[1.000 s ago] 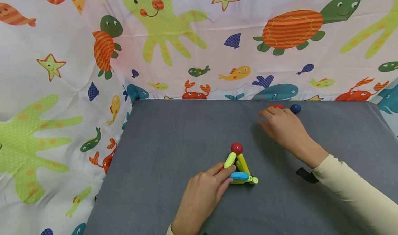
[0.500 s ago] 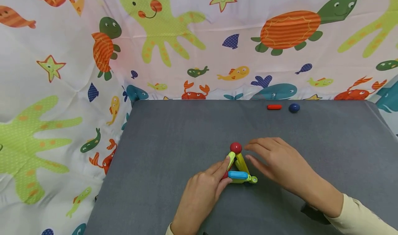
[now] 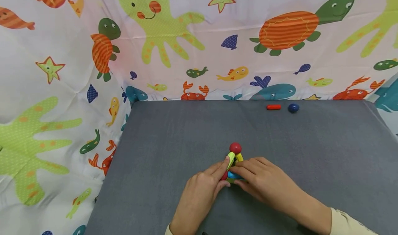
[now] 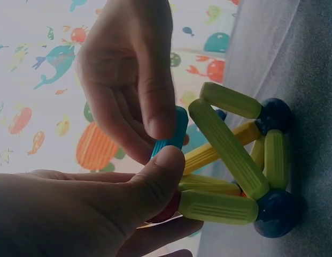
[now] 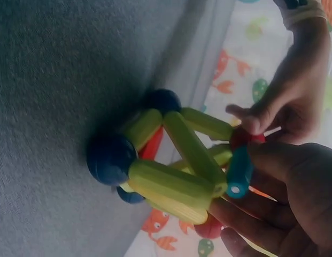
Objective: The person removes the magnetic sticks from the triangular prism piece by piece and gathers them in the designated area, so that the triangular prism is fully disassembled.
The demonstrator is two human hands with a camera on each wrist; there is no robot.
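A frame of yellow-green and yellow magnetic sticks (image 4: 230, 150) and balls stands on the grey table. Dark blue balls (image 4: 277, 213) form its lower corners; a red ball (image 3: 235, 148) tops the far side. My left hand (image 3: 199, 191) grips a nearer red ball (image 5: 241, 135), its thumb and fingers around it. Between thumb and fingers my right hand (image 3: 270, 181) pinches a light blue magnetic stick (image 5: 239, 174), one end right at that red ball. In the right wrist view the stick's other end shows, close to the end of a yellow-green stick.
At the table's back edge lie a red stick (image 3: 273, 107) and a dark blue ball (image 3: 293, 108). Behind and to the left hangs a cloth (image 3: 174, 79) printed with sea animals. The grey table (image 3: 161, 152) extends around the frame.
My right hand has come back from the far edge, near the red stick, to the frame and now pinches the light blue stick. My left hand's fingers have shifted slightly on the frame.
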